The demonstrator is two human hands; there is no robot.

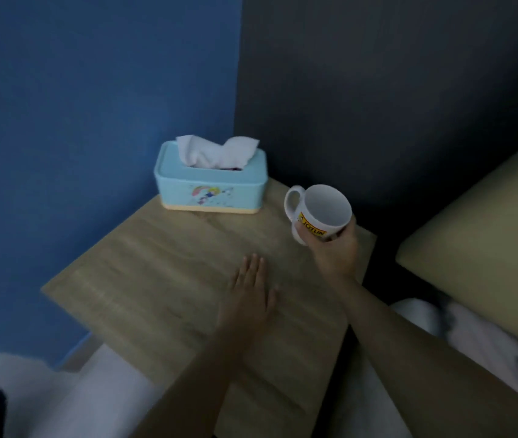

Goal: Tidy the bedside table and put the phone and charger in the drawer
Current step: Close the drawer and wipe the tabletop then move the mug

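While the right hand [330,251] curls its fingers and thumb round the lower body of a glossy white mug [321,210], the left hand [251,292] lies palm down on the bedside table [156,263], fingers straight and close together. The mug is round, tilted so its bare inside shows, with its loop handle pointing left and a yellow label on its side; it is over the table's far right part. The table is a flat rectangular top with a pale wood grain, set in the corner between a blue wall [93,121] and a dark wall [377,90]. At its far edge stands a smooth, round-cornered, light blue tissue box [210,188] with a crumpled white tissue [216,151] sticking up.
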